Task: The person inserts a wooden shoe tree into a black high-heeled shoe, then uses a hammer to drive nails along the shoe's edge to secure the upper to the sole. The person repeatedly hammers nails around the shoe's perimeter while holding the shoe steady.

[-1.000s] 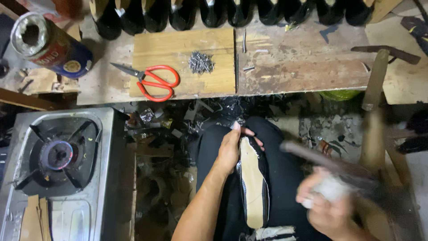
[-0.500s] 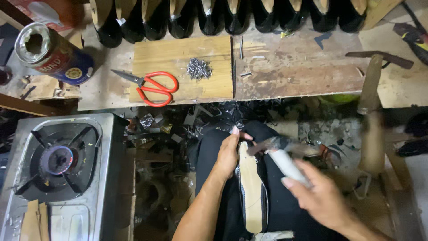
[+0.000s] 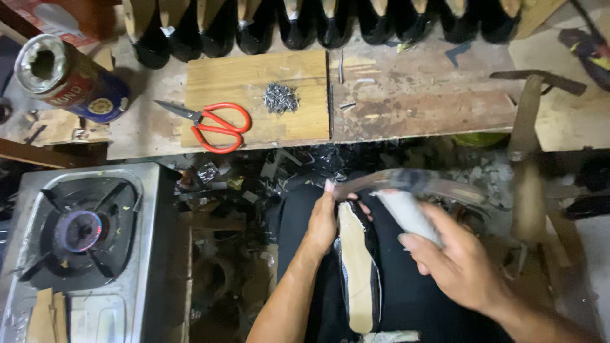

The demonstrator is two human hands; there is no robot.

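A black shoe upper on a last, pale insole [image 3: 356, 267] facing up, lies along my lap. My left hand [image 3: 324, 219] grips its toe end. My right hand [image 3: 454, 260] is closed around the pale handle of a hammer-like tool [image 3: 406, 213]. The tool's dark curved head [image 3: 406, 181] is blurred by motion and sits just above the shoe's toe, next to my left fingers. On the bench ahead rests a small pile of nails [image 3: 280, 98] on a light wooden board [image 3: 254, 82], with red-handled scissors [image 3: 213, 127] beside it.
A row of black shoes on lasts [image 3: 305, 22] lines the back of the bench. An open tin can [image 3: 63, 76] stands at far left. A single-burner gas stove [image 3: 79, 235] sits at lower left. A wooden-handled hammer [image 3: 527, 114] lies at right. Scraps litter the floor.
My right hand has swung the tool from the right side in over the shoe's toe. My left hand has kept its hold on the shoe.
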